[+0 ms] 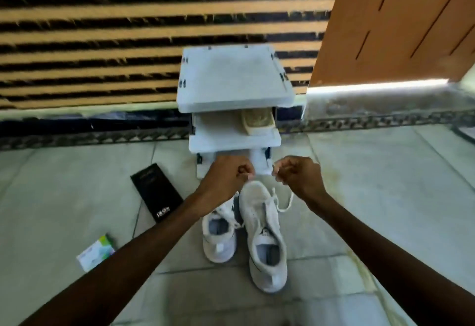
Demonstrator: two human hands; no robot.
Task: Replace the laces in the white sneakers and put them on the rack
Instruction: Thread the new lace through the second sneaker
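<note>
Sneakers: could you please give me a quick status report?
Left hand and right hand both pinching lace. Sneakers on floor, not yet racked. Rack ahead, tan shoe on one shelf.

White lettering on the black box (156, 192) perhaps reads "IRON".

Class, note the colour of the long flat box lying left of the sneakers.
The flat box is black with small white lettering; head view.
</note>
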